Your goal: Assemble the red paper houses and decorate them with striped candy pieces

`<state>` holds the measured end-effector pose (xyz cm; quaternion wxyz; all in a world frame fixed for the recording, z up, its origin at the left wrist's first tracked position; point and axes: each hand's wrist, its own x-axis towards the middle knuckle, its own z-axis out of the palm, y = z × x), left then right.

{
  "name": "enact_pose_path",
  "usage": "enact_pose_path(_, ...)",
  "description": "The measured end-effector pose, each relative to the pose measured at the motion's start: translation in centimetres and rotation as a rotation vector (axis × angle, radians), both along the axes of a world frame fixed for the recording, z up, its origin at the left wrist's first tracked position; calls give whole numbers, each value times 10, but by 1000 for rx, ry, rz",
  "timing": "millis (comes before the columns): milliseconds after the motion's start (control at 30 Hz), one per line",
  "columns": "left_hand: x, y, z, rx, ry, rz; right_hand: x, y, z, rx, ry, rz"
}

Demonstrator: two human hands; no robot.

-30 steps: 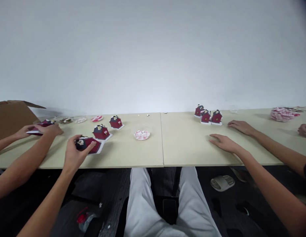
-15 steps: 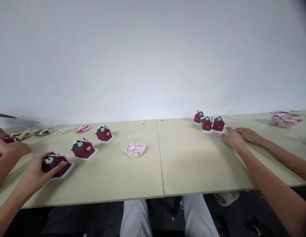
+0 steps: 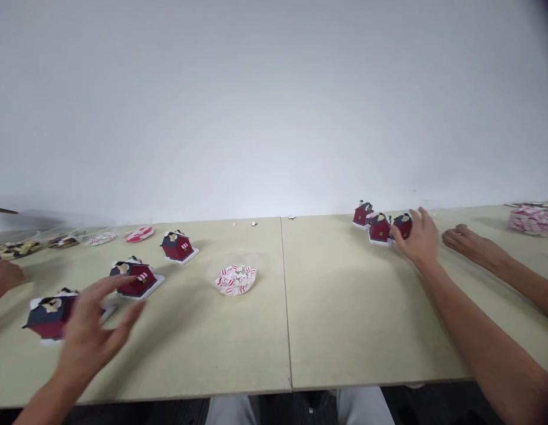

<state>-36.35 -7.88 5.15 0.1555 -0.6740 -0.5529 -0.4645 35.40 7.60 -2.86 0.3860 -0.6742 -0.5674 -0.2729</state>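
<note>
My left hand [image 3: 94, 327] is open and empty, fingers spread. It hovers in front of a small red toy house [image 3: 50, 319] with a dark, snow-topped roof, partly hiding it. Just beyond my fingertips stands a second toy house [image 3: 136, 280] on a white base, and a third toy house [image 3: 179, 246] sits further back. Over on the right, my right hand [image 3: 419, 239] has its thumb and fingers around a toy house [image 3: 403, 224], hiding much of it. Beside that one are another toy house [image 3: 380, 229] and a toy house [image 3: 362, 213] behind.
A clear bowl of red-and-white striped pieces [image 3: 236, 280] stands mid-table. Several dishes of parts [image 3: 19, 248] line the back left. A co-worker's hand [image 3: 477, 248] rests at right, another person's hand [image 3: 3, 277] at far left. A striped bundle [image 3: 532, 219] lies far right.
My left hand has let go of the front-left toy house and opened, moving right. My right hand has risen from beside the rightmost toy house to close around it.
</note>
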Motion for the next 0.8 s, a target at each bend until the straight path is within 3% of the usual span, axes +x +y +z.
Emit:
enact_pose_path(100,74,32,3,-261,275,-253,-29,14,1,46,-95,-63)
enact_pose_path(167,108,58,10,-443,332,-314,-40,24,-4,71,-93,-107)
enact_pose_path(233,127,86,20,-582,337,-322,-43,31,-9,76,-53,-121)
enact_pose_path(333,138,120,29,-895,447,-353,-39,39,-15,58,-13,-79)
enact_pose_path(433,144,140,25,-1103,590,-303,-37,40,-17,65,-1,-28)
enact_pose_path(600,156,147,12,-1097,640,-277,-51,29,-15,55,34,85)
enact_pose_path(800,158,147,18,-1070,638,-266,-102,13,-7,10,65,199)
